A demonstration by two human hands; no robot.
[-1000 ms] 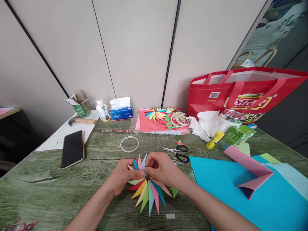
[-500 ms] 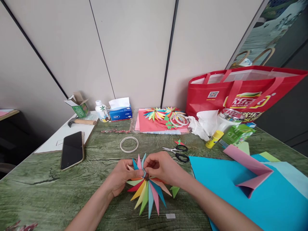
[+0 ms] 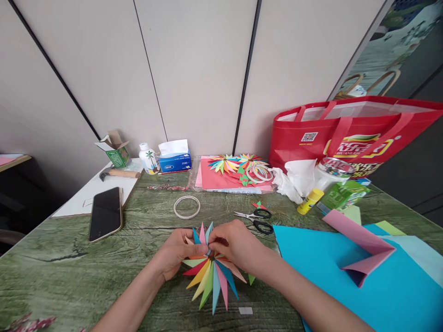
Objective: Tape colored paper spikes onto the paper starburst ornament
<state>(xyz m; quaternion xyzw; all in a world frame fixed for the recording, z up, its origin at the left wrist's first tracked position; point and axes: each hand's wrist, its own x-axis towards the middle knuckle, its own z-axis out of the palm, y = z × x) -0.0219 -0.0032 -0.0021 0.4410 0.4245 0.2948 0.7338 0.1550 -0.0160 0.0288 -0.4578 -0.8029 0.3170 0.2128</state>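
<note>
A multicoloured folded-paper star (image 3: 215,279) with many pointed rays lies in front of me, low in the middle of the view. My left hand (image 3: 180,252) grips its upper left rays, thumb lying on top near the centre. With fingertips pinched together, my right hand (image 3: 232,240) holds the star's upper part close to its dark middle, by a light blue ray. What exactly lies between those fingertips is hidden. A green paper tip shows beside the star under my right wrist. A small white strip (image 3: 245,311) rests on the table below it.
Black-handled scissors (image 3: 260,220) and a white ring (image 3: 187,207) lie beyond my hands. Blue paper (image 3: 311,263) with a folded pink sheet (image 3: 368,246) covers the right side. A phone (image 3: 105,214) and a hammer (image 3: 119,173) are left; a glue stick (image 3: 310,201) and red bag (image 3: 304,143) stand right.
The whole view has shifted slightly, so background things sit a little further right. Both hands keep their hold on the star, and my right hand has moved barely at all.
</note>
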